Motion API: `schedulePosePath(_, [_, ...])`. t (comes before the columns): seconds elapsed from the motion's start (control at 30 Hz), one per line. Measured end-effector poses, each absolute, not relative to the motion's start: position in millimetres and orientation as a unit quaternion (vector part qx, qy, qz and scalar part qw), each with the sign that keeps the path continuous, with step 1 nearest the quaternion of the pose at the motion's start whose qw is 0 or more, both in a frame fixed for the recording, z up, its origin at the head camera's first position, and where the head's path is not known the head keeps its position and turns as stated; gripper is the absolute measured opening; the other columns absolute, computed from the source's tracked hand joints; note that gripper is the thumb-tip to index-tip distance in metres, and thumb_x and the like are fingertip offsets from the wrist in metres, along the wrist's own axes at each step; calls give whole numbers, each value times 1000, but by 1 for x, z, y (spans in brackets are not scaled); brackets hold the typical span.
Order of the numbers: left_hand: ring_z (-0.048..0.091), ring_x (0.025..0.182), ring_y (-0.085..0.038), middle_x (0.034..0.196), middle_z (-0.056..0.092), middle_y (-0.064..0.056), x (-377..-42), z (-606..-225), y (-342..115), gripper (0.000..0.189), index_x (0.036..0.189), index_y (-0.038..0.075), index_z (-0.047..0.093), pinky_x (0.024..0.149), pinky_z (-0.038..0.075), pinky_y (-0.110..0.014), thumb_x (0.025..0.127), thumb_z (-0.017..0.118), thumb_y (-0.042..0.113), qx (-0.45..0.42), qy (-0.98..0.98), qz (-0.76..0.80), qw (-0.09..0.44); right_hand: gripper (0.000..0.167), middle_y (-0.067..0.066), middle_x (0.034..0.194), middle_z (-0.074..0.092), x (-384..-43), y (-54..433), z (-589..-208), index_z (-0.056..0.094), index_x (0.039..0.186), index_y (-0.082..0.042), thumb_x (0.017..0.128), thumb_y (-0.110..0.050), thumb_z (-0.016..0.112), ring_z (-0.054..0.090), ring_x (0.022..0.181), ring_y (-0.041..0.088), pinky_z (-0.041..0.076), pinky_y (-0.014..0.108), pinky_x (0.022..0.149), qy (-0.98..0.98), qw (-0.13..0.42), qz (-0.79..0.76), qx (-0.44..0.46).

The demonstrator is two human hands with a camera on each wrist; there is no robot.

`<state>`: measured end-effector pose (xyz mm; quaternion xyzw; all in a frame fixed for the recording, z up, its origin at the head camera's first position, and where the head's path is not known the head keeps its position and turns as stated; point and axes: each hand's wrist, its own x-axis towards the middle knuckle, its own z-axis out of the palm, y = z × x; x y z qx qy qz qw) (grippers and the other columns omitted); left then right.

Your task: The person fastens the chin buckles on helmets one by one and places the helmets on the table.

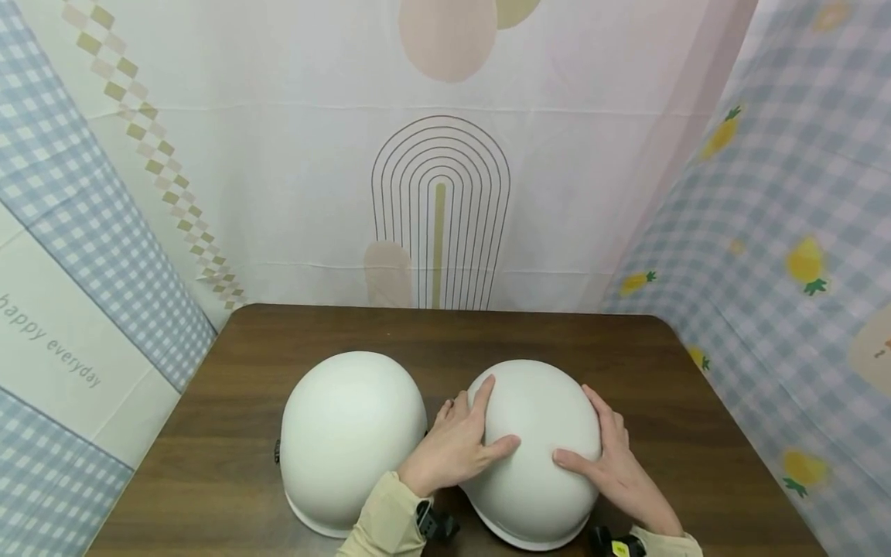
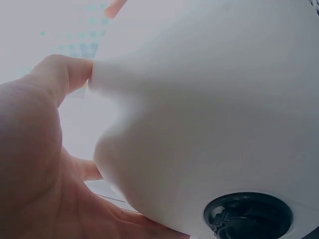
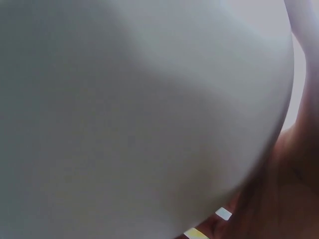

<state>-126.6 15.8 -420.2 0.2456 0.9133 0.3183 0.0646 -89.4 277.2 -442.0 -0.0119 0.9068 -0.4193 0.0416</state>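
Observation:
Two white helmets lie dome up on the brown table. My left hand [image 1: 455,445] rests against the left side of the right-hand helmet [image 1: 532,418], index finger and thumb spread on its dome. On the other side my right hand [image 1: 612,460] lies along the same helmet, its thumb on the near face. In the left wrist view, my fingers [image 2: 75,74] touch a smooth white shell, with a round black part [image 2: 248,216] low down. The helmet's shell [image 3: 139,119] fills most of the right wrist view. The left-hand helmet [image 1: 351,433] stands beside my left forearm, untouched by my fingers.
The dark wooden table [image 1: 278,329] has rounded far corners. Behind it hangs a pale printed cloth [image 1: 299,186], with blue checked cloth [image 1: 752,294] to the right and more on the left. A small black fitting [image 1: 277,451] sticks out from the left-hand helmet.

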Motion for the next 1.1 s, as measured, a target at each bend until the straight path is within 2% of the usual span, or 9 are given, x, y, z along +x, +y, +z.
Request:
schedulePosePath(0.4, [46, 128, -38, 133, 43, -29, -128, -423, 17, 89, 155, 8, 15, 112, 21, -54, 93, 53, 59, 236, 911, 330, 75, 105, 20, 140, 20, -91, 274, -444, 2, 156, -31, 82, -45, 75, 26, 123, 41, 45, 62, 80, 914, 36, -405, 0])
schedulePosePath(0.67, [39, 133, -41, 141, 35, -35, -128, -427, 19, 93, 155, 6, 12, 112, 21, -55, 92, 53, 61, 219, 912, 333, 97, 107, 21, 140, 22, -91, 270, -446, 4, 156, -28, 80, -47, 77, 26, 120, 40, 44, 62, 78, 921, 27, -390, -1])
schedulePosePath(1.1, [31, 138, -41, 146, 28, -37, -125, -426, 23, 96, 155, 5, 10, 111, 20, -57, 91, 51, 63, 199, 915, 333, 110, 108, 22, 142, 21, -91, 271, -448, 3, 156, -28, 80, -48, 77, 26, 121, 40, 43, 64, 80, 921, 24, -390, 4])
